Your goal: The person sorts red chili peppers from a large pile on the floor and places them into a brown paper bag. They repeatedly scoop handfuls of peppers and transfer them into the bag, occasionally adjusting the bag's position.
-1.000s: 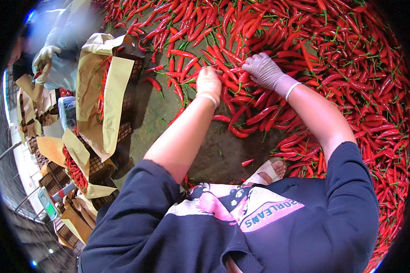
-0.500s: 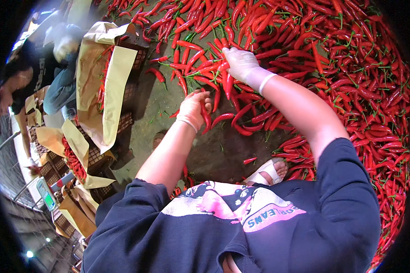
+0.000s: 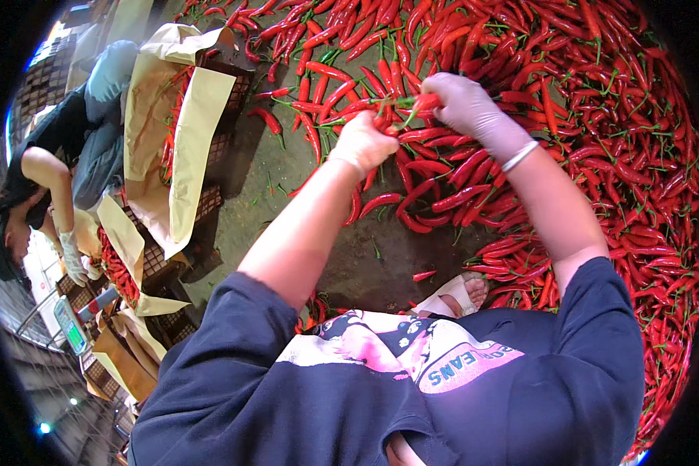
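Note:
My left hand (image 3: 364, 144), in a thin pale glove, is closed around red chili peppers (image 3: 384, 123) whose tips show past its fingers. Close by on the right, my gloved right hand (image 3: 464, 109) grips more chilies (image 3: 427, 102), with green stems pointing toward the left hand. How many each hand holds is hidden by the fingers and slight blur. Both hands are over the near-left edge of a wide pile of red chilies (image 3: 598, 163). A few loose chilies (image 3: 267, 121) lie on the floor left of my left hand.
Brown crates lined with tan paper (image 3: 194, 155) hold chilies at the left. Behind them another person (image 3: 46, 167) bends over, a gloved hand by a smaller lined crate. A scale display (image 3: 71, 326) stands at lower left. My sandaled foot (image 3: 462, 295) is beside the pile.
My left hand has moved up and right, close to the right hand. My right hand has shifted right and slightly down, with chilies in it. The other person has bent lower over the crates.

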A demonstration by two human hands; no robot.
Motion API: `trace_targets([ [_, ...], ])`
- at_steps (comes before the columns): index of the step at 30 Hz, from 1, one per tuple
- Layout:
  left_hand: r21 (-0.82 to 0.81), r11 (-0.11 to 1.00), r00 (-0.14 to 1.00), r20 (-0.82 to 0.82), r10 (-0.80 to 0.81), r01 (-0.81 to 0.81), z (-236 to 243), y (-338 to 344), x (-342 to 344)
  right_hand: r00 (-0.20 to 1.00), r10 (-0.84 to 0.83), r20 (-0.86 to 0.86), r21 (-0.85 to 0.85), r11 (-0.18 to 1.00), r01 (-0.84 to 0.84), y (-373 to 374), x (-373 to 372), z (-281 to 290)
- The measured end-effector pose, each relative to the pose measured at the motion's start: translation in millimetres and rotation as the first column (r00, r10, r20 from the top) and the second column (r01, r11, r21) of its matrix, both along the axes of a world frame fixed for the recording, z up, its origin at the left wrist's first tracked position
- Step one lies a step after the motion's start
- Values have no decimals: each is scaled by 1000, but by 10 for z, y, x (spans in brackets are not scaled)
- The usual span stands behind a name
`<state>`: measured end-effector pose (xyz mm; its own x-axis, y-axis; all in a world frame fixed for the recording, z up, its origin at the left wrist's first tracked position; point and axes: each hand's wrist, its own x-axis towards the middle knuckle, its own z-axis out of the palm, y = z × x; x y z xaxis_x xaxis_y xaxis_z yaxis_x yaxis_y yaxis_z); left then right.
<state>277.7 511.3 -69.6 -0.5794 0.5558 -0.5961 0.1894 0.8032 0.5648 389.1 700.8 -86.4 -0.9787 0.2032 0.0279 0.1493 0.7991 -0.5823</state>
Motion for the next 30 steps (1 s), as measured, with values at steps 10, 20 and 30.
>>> trace_targets([
  [10,272,839,882,161,443,-472,-69,-998,-443,962,-194,194,-301,921,246,31,-185,96],
  [20,-322,816,713,-398,-577,480,-230,122,-730,899,422,114,417,801,-429,-810,-296,-237],
  [30,418,744,724,678,126,-521,387,-520,-1448,851,522,-54,204,840,-502,-793,30,-72],
])
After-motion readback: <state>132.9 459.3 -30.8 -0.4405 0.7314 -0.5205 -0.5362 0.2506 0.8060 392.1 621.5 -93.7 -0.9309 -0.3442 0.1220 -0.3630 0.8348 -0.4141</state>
